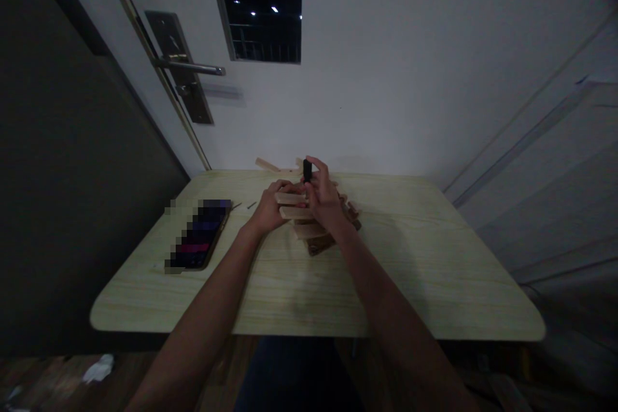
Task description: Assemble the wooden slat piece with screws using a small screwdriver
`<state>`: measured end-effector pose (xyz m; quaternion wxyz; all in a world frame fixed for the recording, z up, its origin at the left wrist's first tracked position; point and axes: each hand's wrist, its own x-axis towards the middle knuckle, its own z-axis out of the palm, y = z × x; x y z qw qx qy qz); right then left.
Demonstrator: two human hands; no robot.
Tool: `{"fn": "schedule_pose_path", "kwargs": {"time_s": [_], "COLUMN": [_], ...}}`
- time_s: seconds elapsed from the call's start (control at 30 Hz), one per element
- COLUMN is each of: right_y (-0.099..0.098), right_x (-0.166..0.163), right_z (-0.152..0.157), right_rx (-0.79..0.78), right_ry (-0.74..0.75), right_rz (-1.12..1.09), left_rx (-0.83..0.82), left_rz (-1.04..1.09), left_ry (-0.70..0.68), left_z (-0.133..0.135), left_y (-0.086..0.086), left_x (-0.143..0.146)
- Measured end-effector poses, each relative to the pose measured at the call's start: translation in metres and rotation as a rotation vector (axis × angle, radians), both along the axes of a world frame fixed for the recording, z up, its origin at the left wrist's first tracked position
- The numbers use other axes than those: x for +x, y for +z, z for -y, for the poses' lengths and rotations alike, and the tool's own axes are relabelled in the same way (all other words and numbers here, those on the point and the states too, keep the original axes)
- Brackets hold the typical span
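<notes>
In the centre of the frame, a layered structure of pale wooden slats (295, 213) and brown pieces (320, 246) sits on a pale wood-grain tabletop with rounded corners (444, 277). The left hand (269, 207), at its left side, has its fingers curled against the slats, gripping them. The right hand (326, 196), just right of centre, pinches a short black upright object, rounded like a handle (308, 170), between thumb and fingertips above the structure; its lower end is hidden, so whether it touches the wood cannot be told. Behind the hands, near the far edge of the tabletop, lies a slim light wooden strip (267, 165). Two small, thin dark metal-looking pieces (252, 205) lie left of the left hand, near a dark-screened phone, partly pixelated (207, 235), in the left part of the frame. A white door (367, 77) fills the upper middle, with a silver lever handle (193, 67) at upper left and a dark window (265, 6) beside it. At lower left, a crumpled white scrap (99, 368) lies on the floor.
</notes>
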<state>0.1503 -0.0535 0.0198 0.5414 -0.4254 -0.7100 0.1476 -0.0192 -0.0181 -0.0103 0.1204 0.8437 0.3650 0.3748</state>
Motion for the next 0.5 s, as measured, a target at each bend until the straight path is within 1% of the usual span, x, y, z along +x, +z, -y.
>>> {"fn": "schedule_pose_path", "kwargs": {"time_s": [0.13,0.27,0.4,0.5], "right_y": [-0.0033,0.0002,0.0037,0.0020], "right_x": [0.0016,0.0013,0.0004,0.0002], "right_z": [-0.0045,-0.0017,0.0026,0.0015], "right_rx": [-0.008,0.038,0.007,-0.010], "right_ry": [-0.026,-0.053,-0.011,-0.003], "right_rz": [-0.035,-0.005,0.014,0.012], "left_rx": [-0.049,-0.075,-0.092,-0.100], "left_rz": [0.093,0.101,0.099,0.111], "left_ry": [-0.037,-0.037,-0.028,-0.032], "left_z": [0.0002,0.0008,0.0003,-0.0006], "left_y": [-0.0012,-0.0010,-0.0012,-0.0032], "left_x": [0.0032,0.0041,0.0039,0.0035]}}
